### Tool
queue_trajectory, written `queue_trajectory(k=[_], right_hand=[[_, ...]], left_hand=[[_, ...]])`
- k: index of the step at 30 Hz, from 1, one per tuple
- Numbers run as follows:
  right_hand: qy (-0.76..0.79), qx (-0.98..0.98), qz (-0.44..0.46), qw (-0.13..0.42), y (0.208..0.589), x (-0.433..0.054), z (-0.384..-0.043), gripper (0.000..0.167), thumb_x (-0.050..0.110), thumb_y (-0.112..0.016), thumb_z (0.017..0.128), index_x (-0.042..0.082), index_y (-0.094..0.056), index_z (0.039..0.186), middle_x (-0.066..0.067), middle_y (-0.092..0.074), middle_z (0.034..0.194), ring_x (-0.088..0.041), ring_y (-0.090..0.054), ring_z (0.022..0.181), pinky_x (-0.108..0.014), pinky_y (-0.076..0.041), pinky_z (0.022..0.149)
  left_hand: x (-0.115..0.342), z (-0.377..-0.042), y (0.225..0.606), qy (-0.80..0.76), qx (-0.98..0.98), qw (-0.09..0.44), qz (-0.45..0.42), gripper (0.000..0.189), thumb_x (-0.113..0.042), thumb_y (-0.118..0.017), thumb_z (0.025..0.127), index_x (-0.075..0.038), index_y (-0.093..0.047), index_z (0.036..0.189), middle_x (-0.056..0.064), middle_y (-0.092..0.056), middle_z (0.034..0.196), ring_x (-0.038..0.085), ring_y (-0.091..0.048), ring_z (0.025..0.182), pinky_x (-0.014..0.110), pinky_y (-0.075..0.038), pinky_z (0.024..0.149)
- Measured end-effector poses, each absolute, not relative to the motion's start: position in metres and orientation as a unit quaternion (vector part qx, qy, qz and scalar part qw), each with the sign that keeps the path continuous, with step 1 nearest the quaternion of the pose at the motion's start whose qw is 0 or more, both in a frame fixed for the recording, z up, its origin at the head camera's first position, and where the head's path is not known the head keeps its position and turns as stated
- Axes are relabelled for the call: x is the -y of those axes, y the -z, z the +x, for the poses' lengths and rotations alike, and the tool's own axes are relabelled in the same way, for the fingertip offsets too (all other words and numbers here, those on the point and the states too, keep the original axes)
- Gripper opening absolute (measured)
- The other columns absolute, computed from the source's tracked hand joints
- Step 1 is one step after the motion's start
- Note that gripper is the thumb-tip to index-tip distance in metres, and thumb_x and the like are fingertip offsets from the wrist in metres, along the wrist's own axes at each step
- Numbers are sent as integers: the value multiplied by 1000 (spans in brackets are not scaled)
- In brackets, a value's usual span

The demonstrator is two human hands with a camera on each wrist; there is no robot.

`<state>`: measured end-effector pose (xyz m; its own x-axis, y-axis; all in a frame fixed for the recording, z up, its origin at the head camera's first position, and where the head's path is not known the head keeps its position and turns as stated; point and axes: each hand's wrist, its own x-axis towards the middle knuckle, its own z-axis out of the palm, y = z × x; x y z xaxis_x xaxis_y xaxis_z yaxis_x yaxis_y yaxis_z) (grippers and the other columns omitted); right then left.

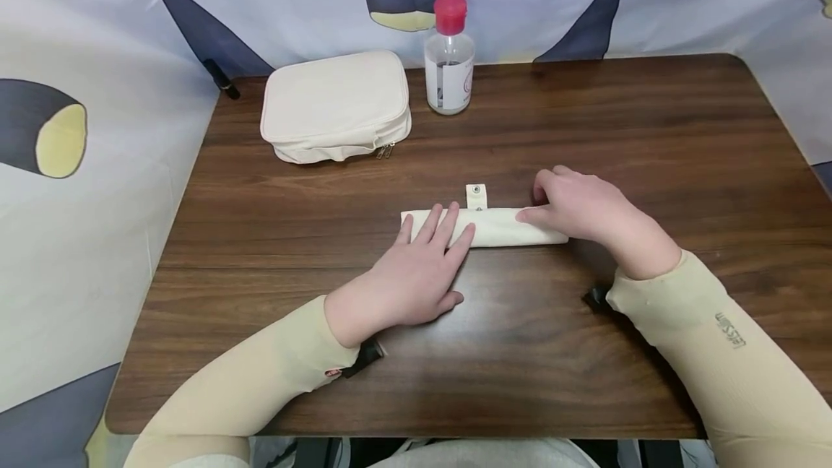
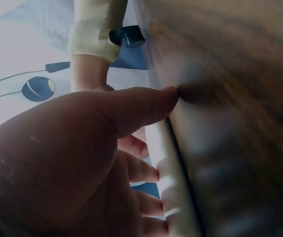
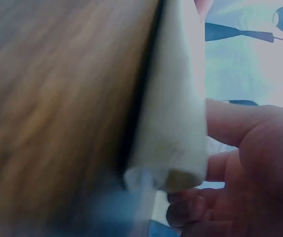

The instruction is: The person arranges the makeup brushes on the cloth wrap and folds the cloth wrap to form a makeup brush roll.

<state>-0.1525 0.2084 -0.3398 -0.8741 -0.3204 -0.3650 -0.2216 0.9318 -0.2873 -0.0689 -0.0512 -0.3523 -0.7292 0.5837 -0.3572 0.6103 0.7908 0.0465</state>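
Observation:
A rolled white fabric pouch lies sideways on the table, and its short strap with a metal snap sticks out from the far side. My left hand rests its straight, spread fingers across the left part of the roll; its thumb touches the wood in the left wrist view. At the right end, my right hand holds the roll, thumb on top and fingers bent at the far edge. The right wrist view shows the open end of the roll beside that thumb; the fingertips are partly hidden.
A white zippered case stands at the back left of the brown wooden table. Next to it is a clear bottle with a red cap. A small black object lies at the back left corner. Patterned cloth hangs behind.

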Motion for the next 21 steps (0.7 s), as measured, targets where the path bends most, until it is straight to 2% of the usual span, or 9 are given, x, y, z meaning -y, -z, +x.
queue_trajectory(k=[2, 4, 8, 11, 15, 17, 21], right_hand=[[127, -962, -143, 193, 340, -205, -151, 45, 45, -73, 92, 10, -63, 118, -13, -60, 116, -37, -64, 97, -54, -51, 84], [155, -959, -152, 182, 341, -198, -151, 44, 37, -73, 93, 8, -63, 125, -14, -61, 114, -36, -64, 97, -53, -51, 85], [224, -942, -175, 180, 346, -179, -157, 41, 26, -63, 99, 7, -62, 135, -13, -68, 108, -30, -63, 96, -49, -51, 86], [257, -931, -176, 189, 350, -169, -161, 35, 24, -56, 104, 8, -65, 133, -12, -70, 106, -26, -63, 91, -45, -51, 85], [300, -917, -160, 210, 352, -164, -166, 29, 24, -50, 108, 8, -65, 128, -11, -69, 92, -24, -65, 68, -39, -51, 74], [316, -911, -155, 217, 352, -163, -168, 29, 25, -49, 109, 9, -64, 128, -10, -66, 83, -23, -60, 55, -38, -49, 66], [321, -906, -164, 223, 354, -164, -171, 28, 26, -51, 108, 10, -68, 123, -5, -63, 77, -17, -54, 58, -35, -46, 65]], left_hand=[[51, -70, 354, 29, -926, 188, 325, 93, -56, -61, 98, -15, -13, 167, 20, 3, 173, 39, -4, 161, 66, -15, 125], [51, -70, 356, 26, -924, 194, 327, 92, -55, -61, 98, -16, -14, 167, 20, 2, 173, 39, -5, 161, 66, -15, 125], [50, -71, 357, 35, -926, 188, 325, 90, -55, -61, 98, -18, -15, 166, 19, 0, 173, 38, -8, 161, 65, -17, 125], [50, -71, 358, 37, -926, 185, 326, 89, -54, -61, 99, -19, -16, 166, 18, -2, 174, 37, -10, 160, 65, -19, 125], [50, -71, 357, 33, -924, 187, 331, 87, -53, -61, 99, -18, -17, 166, 18, -2, 174, 38, -10, 160, 66, -20, 124], [50, -72, 356, 38, -926, 181, 329, 87, -54, -61, 99, -19, -18, 166, 17, -2, 174, 37, -10, 160, 65, -21, 124], [52, -73, 354, 45, -928, 171, 329, 87, -54, -62, 98, -19, -20, 166, 17, -5, 174, 37, -13, 160, 64, -23, 124]])
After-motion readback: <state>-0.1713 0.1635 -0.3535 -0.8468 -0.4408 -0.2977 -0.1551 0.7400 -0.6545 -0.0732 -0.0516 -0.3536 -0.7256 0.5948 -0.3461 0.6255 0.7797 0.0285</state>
